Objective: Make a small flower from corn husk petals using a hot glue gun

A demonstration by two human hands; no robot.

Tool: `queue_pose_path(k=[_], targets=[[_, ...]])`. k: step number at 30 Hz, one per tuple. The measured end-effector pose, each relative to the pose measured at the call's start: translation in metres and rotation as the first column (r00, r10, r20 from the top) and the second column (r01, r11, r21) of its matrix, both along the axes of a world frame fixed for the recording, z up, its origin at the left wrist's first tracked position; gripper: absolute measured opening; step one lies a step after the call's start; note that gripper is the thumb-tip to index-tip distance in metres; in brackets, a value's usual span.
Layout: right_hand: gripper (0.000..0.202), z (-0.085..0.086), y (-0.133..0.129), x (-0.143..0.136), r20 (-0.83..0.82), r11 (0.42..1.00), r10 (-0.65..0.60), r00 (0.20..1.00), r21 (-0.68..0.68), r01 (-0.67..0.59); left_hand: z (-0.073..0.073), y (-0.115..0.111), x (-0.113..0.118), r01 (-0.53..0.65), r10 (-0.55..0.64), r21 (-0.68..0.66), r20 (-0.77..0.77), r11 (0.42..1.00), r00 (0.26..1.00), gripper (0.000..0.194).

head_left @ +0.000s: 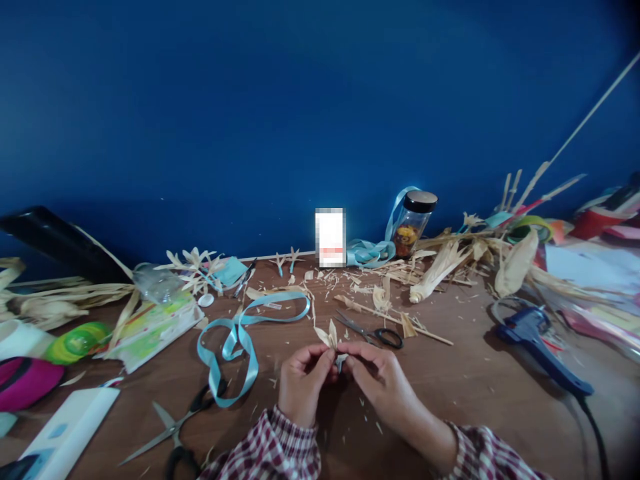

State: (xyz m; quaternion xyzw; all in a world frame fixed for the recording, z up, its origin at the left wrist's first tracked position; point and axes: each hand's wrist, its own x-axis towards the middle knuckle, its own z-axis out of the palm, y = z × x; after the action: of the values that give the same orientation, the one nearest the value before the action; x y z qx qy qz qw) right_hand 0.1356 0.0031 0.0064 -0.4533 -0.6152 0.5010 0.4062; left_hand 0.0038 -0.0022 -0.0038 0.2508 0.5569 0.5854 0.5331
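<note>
Above the table's front middle, both my hands are closed on a small corn husk flower [328,333] with pale pointed petals facing up. My left hand [306,380] pinches its base between thumb and fingers. From the other side, my right hand [383,380] presses its fingertips together at the same spot, by a small pale blue bit [341,361], perhaps ribbon. The fingers hide the flower's lower end. Small black-handled scissors [370,331] lie just beyond my hands. To the left a light blue ribbon [253,363] lies in loops, partly over larger open scissors [173,427].
A blue hot glue gun [537,343] rests at right, its cord running forward. Corn husks [440,270] and a lidded jar [413,227] stand along the wall. Finished husk flowers [193,263], a white power strip [75,433] and a green-yellow tape roll [79,341] are at left.
</note>
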Motion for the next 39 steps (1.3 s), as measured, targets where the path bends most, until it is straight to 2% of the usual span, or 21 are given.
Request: queue_pose_path(k=[8, 14, 21, 26, 29, 35, 39], targets=[[0.030, -0.003, -0.002, -0.001, -0.002, 0.998, 0.031, 1.000, 0.055, -0.031, -0.004, 0.001, -0.001, -0.027, 0.028, 0.015, -0.022, 1.000, 0.999, 0.023], [0.032, -0.005, -0.002, -0.001, 0.004, 0.995, 0.065, 0.998, 0.079, -0.065, -0.010, 0.002, -0.006, 0.004, -0.003, 0.046, -0.031, 0.999, 1.000, 0.021], [0.037, -0.002, -0.003, -0.002, 0.026, 0.991, 0.079, 0.997, 0.111, -0.081, -0.006, 0.001, -0.005, -0.008, 0.007, 0.023, 0.019, 1.000, 1.000, 0.022], [0.038, -0.001, -0.002, -0.001, 0.043, 0.985, 0.085, 0.995, 0.144, -0.091, -0.003, 0.001, -0.004, -0.011, 0.012, 0.033, -0.015, 0.999, 1.000, 0.022], [0.036, 0.002, -0.003, -0.001, 0.025, 0.988, 0.080, 0.997, 0.127, -0.082, -0.003, 0.001, -0.004, -0.029, 0.029, 0.035, -0.009, 0.999, 1.000, 0.022], [0.027, 0.003, -0.006, -0.004, -0.085, 0.998, 0.025, 0.996, -0.051, -0.029, -0.003, 0.001, -0.004, 0.034, -0.035, 0.062, 0.015, 0.998, 0.999, 0.025], [0.020, 0.002, -0.004, -0.005, -0.034, 1.000, 0.010, 0.999, 0.015, -0.009, -0.005, 0.000, -0.005, 0.074, -0.074, 0.110, -0.006, 0.991, 0.997, 0.023]])
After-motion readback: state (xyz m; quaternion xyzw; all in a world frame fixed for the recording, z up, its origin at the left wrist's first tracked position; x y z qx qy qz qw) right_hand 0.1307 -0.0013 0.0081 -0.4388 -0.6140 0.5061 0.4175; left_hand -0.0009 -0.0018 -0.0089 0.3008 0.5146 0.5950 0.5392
